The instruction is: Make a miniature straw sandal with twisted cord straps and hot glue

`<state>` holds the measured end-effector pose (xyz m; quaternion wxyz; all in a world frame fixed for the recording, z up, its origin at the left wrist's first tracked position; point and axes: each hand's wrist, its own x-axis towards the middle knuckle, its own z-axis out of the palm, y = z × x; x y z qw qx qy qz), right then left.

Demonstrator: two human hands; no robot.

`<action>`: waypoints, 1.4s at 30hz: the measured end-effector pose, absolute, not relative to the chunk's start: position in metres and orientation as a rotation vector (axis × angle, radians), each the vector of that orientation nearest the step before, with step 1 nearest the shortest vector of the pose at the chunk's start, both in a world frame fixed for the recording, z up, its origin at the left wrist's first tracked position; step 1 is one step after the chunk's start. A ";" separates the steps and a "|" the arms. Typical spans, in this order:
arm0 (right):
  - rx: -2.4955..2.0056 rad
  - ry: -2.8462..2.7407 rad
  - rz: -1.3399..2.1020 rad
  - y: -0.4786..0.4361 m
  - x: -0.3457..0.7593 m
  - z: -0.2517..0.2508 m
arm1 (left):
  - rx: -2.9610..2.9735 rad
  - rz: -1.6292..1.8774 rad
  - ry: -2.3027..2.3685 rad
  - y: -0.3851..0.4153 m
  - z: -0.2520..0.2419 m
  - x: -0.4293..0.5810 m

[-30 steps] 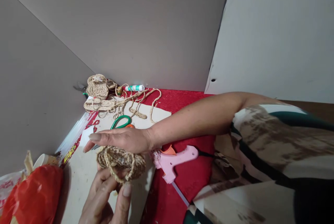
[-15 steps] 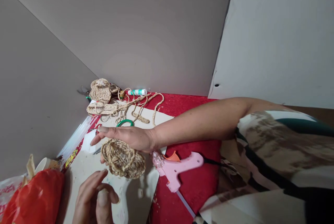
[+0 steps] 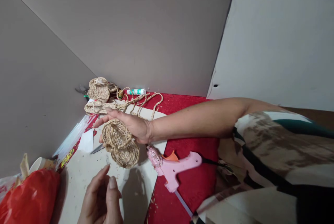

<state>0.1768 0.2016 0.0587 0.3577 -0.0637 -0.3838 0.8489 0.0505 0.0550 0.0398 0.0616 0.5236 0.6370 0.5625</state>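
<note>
My right hand [image 3: 132,125] reaches in from the right and grips a woven jute piece [image 3: 120,144] shaped like a small sandal sole, holding it just above the pale board [image 3: 135,196]. The fingers lie over its top edge and the thumb is hidden under it. My left hand [image 3: 103,199] is low at the bottom edge, a little below the jute piece and not touching it. Its thumb rests against the curled fingers, and nothing shows in them.
A pink glue gun [image 3: 174,168] lies on the red cloth [image 3: 193,147] right of the board. More woven jute pieces [image 3: 99,90], braided cord [image 3: 142,104] and a white-green tube [image 3: 135,92] sit at the far corner. Clear glue sticks [image 3: 73,138] and a red bag [image 3: 31,199] are at left.
My left hand let go of the jute piece and drew back toward me. My right hand took hold of it and raised it up and away, over the scissors.
</note>
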 end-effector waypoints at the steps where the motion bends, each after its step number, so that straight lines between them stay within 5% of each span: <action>1: -0.169 -0.994 2.187 0.201 0.178 0.059 | 1.593 1.688 1.914 0.054 0.039 0.050; 24: -0.281 -1.164 2.187 0.199 0.173 0.037 | 2.431 1.438 1.544 0.071 0.021 0.010; 30: -0.566 -1.826 1.703 0.200 0.172 0.036 | 2.274 1.642 1.587 0.067 0.014 0.006; 35: -0.459 -1.806 1.333 0.198 0.183 0.047 | 2.161 1.910 1.537 0.073 0.009 0.014; 42: -0.020 -2.105 1.776 0.184 0.192 0.046 | 2.110 1.845 1.471 0.075 0.009 0.008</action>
